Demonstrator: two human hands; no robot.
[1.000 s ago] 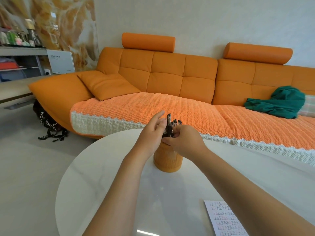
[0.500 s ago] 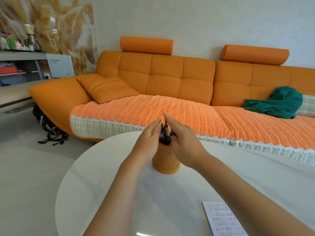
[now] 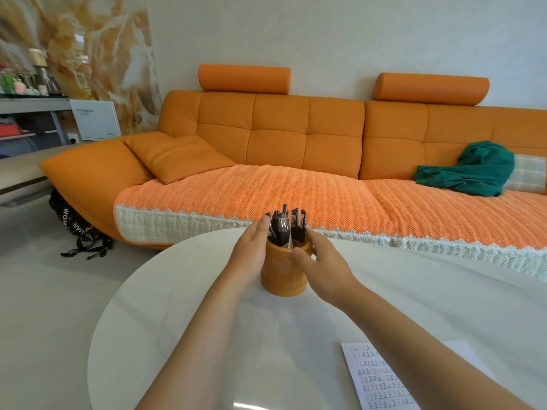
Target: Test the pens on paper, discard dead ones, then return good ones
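Pens [image 3: 285, 229] stand in cup [image 3: 282, 273] held between left grip [image 3: 251, 251] and right grip [image 3: 324, 266].

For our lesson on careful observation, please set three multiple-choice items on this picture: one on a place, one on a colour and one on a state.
1. Where does the printed sheet lie?
A. On the floor
B. On the white table, at the lower right of the view
C. On a shelf

2. What colour is the crumpled cloth on the sofa?
A. Green
B. Red
C. White

3. How are the pens placed?
A. Scattered over the table
B. Standing in the pen holder
C. Lying on the sheet

Answers:
1 B: the sheet lies flat on the tabletop near its edge.
2 A: the cloth is dark green against the orange seat.
3 B: their black tops stick up out of the orange holder.
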